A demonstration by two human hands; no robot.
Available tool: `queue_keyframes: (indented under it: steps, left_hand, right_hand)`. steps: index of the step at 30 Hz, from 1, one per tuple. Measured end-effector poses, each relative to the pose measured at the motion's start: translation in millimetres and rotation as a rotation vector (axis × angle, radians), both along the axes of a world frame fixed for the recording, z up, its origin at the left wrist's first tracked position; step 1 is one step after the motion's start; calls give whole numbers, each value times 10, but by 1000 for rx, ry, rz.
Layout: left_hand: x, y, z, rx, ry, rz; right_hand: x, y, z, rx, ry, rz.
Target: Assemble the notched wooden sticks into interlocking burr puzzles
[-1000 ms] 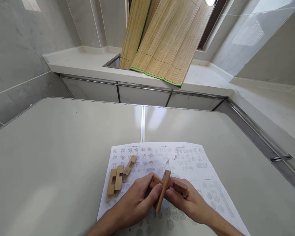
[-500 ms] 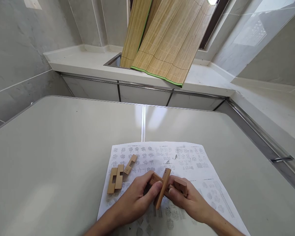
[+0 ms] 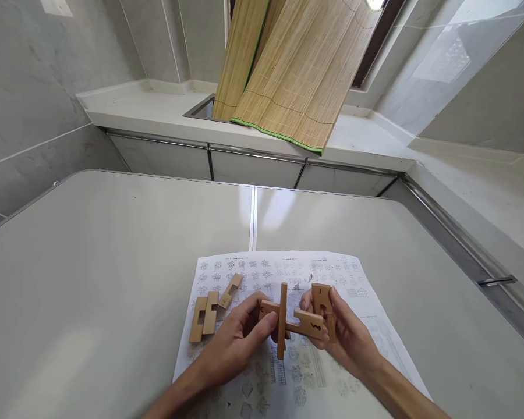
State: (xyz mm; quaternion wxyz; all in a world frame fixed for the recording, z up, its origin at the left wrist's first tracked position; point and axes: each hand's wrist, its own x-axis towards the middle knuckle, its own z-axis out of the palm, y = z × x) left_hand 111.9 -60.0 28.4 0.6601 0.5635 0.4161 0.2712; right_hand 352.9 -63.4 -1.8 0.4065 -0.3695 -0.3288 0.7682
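Observation:
My left hand (image 3: 237, 337) and my right hand (image 3: 347, 334) hold a partly joined wooden puzzle (image 3: 296, 318) above a printed sheet (image 3: 271, 273). A horizontal notched bar crosses an upright bar (image 3: 282, 320); the left fingers pinch the left end of the horizontal bar. The right hand grips its right end together with a third upright piece (image 3: 322, 302). To the left, on the sheet's edge, lie two notched blocks side by side (image 3: 203, 318) and a smaller angled piece (image 3: 230, 291).
The sheet lies on a pale grey table (image 3: 113, 262) with a seam (image 3: 252, 218) down its middle. Behind it runs a white counter (image 3: 157, 113) with a sink, and a bamboo mat (image 3: 288, 70) leans over it. A metal rail (image 3: 463, 238) borders the table's right side.
Both hands have lifted and turned the joined pieces, so the cross now stands upright facing me. The right hand rose and its piece tipped upright. The loose pieces have not moved.

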Motion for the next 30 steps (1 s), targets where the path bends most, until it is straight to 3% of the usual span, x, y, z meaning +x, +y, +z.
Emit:
queue_keyframes:
  steps: [6, 12, 19, 24, 30]
  left_hand:
    - [37, 0, 35, -9, -106, -14]
    - [35, 8, 29, -12, -140, 14]
    - [11, 31, -56, -86, -226, 82]
    - [1, 43, -46, -153, -151, 127]
    - [2, 41, -29, -119, -111, 95]
  right_hand:
    - [-36, 35, 33, 106, 32, 45]
    - [0, 56, -13, 162, 8, -11]
    - [59, 52, -62, 66, 130, -3]
    - [66, 58, -63, 71, 223, 40]
    - [43, 45, -48, 73, 268, 125]
